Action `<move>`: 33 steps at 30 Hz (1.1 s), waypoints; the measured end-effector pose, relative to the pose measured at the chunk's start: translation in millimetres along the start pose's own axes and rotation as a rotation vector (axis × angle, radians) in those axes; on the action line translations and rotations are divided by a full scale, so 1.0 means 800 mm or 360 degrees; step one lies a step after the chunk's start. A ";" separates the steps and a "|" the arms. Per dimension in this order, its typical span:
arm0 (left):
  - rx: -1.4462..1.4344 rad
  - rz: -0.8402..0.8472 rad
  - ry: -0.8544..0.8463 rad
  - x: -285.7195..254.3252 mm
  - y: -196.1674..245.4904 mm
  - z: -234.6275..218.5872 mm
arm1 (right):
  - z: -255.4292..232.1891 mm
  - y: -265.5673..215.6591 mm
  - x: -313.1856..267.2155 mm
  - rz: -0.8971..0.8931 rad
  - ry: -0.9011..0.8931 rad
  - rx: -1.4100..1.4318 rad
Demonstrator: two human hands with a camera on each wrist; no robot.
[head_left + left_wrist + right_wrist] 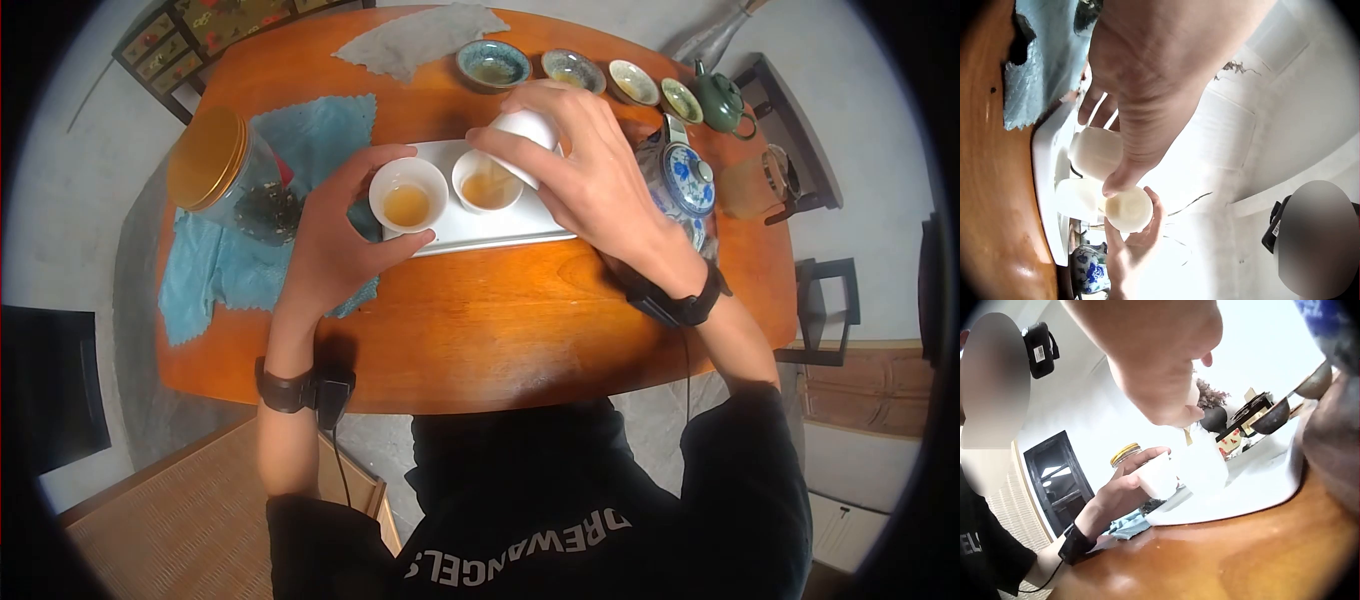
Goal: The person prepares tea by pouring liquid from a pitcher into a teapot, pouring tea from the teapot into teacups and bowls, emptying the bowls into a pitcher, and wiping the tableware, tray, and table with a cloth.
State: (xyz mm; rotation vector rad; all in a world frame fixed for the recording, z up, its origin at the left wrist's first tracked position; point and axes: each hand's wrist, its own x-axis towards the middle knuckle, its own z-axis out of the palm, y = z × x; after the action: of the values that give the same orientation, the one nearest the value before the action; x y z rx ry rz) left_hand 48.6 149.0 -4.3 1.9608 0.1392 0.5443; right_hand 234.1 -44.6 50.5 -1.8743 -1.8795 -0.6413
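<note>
My left hand [332, 225] grips a white cup [408, 178] of amber tea, thumb and fingers round its sides, at the left end of a white tray [470, 236]. Beside it on the tray stands another white cup [463, 172], also with amber tea inside. Over that one my right hand [612, 185] holds a tilted white cup [528, 127] by its sides. In the right wrist view, a thin amber stream [1187, 435] falls from it toward the standing cup [1207, 465].
A blue-and-white teapot [690, 180] and a glass pitcher [752, 190] stand right of the tray. Several bowls and a green teapot [718, 105] line the back. At left, a gold-lidded jar [205, 160] sits by a blue cloth [235, 270]; a grey cloth [415, 42] lies behind.
</note>
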 end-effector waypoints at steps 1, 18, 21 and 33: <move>0.0012 0.0021 0.0009 0.000 -0.001 0.000 | -0.005 0.002 0.003 -0.0099 -0.0052 -0.0069; 0.0459 0.0156 -0.0053 0.031 0.035 0.006 | 0.007 -0.013 -0.065 0.1230 0.0013 0.0747; 0.0705 0.0219 -0.0104 0.044 0.044 0.013 | 0.017 -0.016 -0.077 0.1189 0.0045 0.0833; 0.1736 0.1063 -0.0383 0.081 0.062 0.022 | 0.015 -0.017 -0.084 0.1056 -0.0010 0.0651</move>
State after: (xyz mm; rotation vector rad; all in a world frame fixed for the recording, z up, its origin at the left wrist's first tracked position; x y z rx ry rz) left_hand 106.8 133.7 53.5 3.1477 -0.4961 0.7285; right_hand 222.0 -91.8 0.8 -2.0270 -1.1471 -0.0262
